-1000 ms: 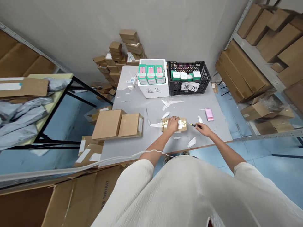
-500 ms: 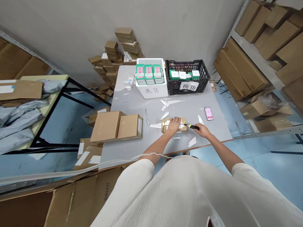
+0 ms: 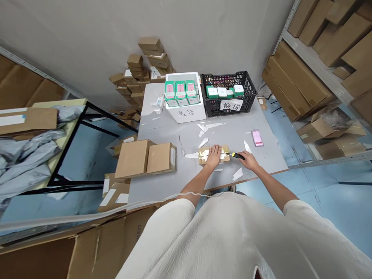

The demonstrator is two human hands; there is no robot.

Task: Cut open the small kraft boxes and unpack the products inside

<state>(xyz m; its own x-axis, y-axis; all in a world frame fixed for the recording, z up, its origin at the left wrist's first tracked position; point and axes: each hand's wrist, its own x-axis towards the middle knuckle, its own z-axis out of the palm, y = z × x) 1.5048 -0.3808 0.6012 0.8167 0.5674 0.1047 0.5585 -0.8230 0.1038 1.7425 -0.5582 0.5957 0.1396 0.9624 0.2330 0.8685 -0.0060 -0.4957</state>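
A small taped cardboard parcel [image 3: 224, 152] lies on the grey table [image 3: 162, 182] in front of me. My left hand [image 3: 213, 154] presses flat on top of it, fingers spread. My right hand [image 3: 248, 161] grips a yellow-and-black utility knife [image 3: 237, 155] whose tip meets the parcel's right end. Torn white paper strips [image 3: 237, 174] lie around the parcel.
Two brown boxes [image 3: 147, 157] sit at the table's left. A white foam box [image 3: 184, 101] with green-pink cartons and a black crate [image 3: 229, 93] stand at the back. A pink phone [image 3: 257, 138] lies to the right. Shelves with cartons [image 3: 302, 77] flank the right; cardboard [image 3: 95, 248] lies on the floor.
My right hand has moved the knife leftward until its tip reaches the parcel's right end. My left hand stays pressed on the parcel. The view has shifted slightly.
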